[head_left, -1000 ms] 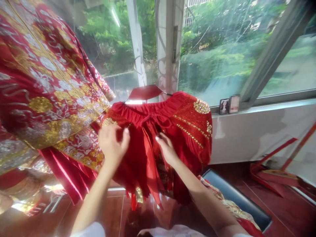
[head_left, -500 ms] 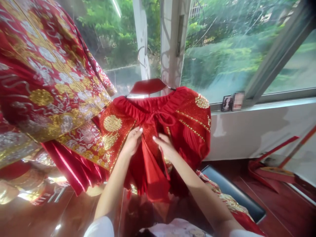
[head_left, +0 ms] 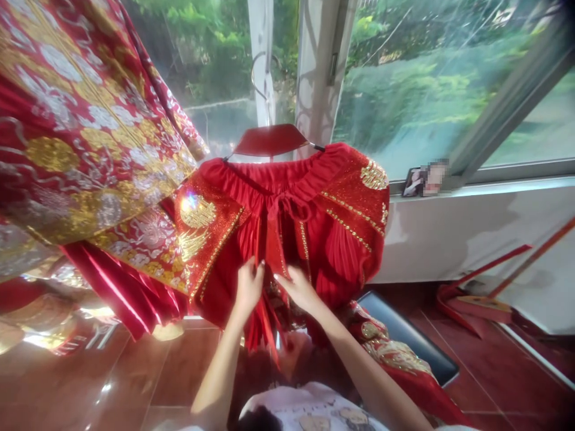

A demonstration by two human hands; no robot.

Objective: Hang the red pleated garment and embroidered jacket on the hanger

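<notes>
In front of me a red skirt (head_left: 341,245) with pleats, gold beading and gold patches hangs from a hanger (head_left: 259,81). Its gathered waistband is tied in a bow (head_left: 287,206) at the front. Below the bow, my left hand (head_left: 250,288) is closed on the red front cloth, thumb and fingers pinched together. A little to the right, my right hand (head_left: 300,291) pinches the same front cloth between thumb and fingers. Narrow red folds hang down between and below the two hands. A stiff red band (head_left: 272,141) sits on the hanger above the waistband.
A red robe (head_left: 90,126) with gold and silver embroidery hangs close on the left. Windows rise behind, with small photos (head_left: 424,179) on the sill. At lower right are embroidered red cloth (head_left: 395,353), a black flat-topped piece (head_left: 413,335) and a red-handled tool (head_left: 476,308).
Both hands have slid down the front of the skirt. The wide flat panel that hung between them is now gathered into narrow folds. My view has shifted slightly.
</notes>
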